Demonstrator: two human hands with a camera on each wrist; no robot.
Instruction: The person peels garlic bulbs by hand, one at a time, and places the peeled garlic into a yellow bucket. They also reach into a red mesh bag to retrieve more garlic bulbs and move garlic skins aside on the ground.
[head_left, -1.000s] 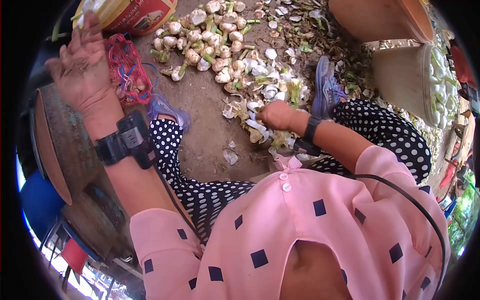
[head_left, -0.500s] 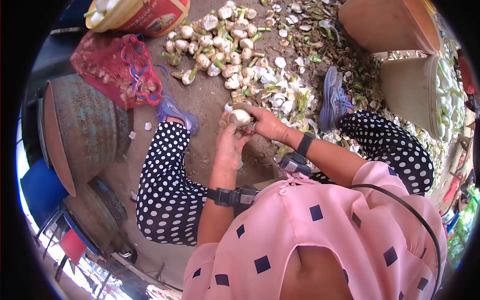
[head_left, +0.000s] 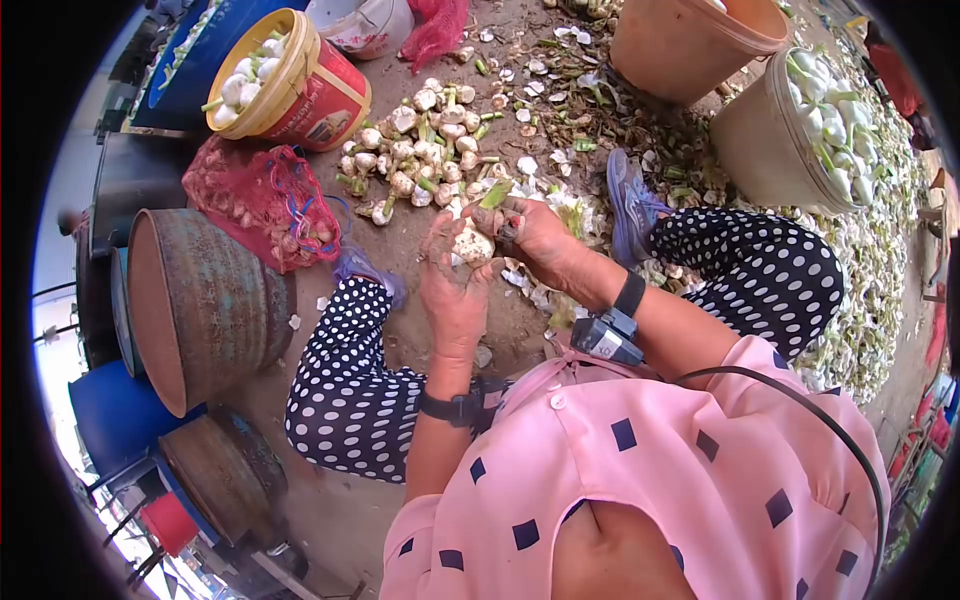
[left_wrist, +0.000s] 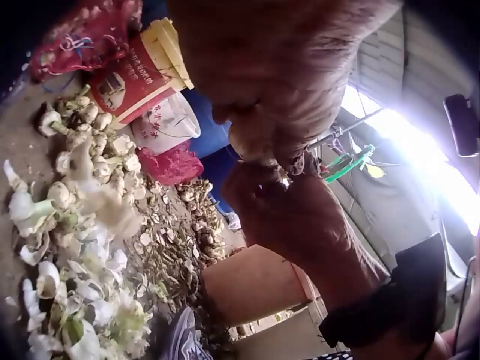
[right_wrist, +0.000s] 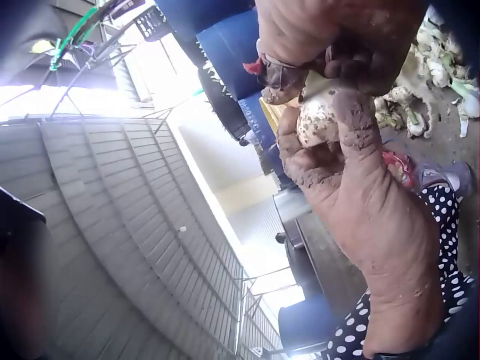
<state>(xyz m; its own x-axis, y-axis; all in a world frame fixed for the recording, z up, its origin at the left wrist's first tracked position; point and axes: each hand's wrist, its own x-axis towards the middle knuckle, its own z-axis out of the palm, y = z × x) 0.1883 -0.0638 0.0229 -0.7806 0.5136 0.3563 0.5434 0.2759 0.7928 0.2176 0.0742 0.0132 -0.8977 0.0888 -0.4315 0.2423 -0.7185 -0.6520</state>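
A pale, soil-specked garlic bulb is held between both hands over the ground, between the person's knees. My left hand grips it from below, with thumb and fingers around its sides in the right wrist view. At the bulb's neck, the curled fingers of my right hand pinch its top. A green leafy piece sticks up by the right fingers. Something small and red shows at the right hand, its kind unclear. In the left wrist view the hands hide most of the bulb.
Just ahead lies a heap of untrimmed garlic, with peelings to its right. A yellow-rimmed bucket and a pale bucket hold cleaned bulbs. A red mesh bag and a rusty drum stand left.
The left hand came back from the yellow-rimmed bucket to meet the right hand at a garlic bulb. The bulb now looks specked, with a green piece above it. The head view has shifted.
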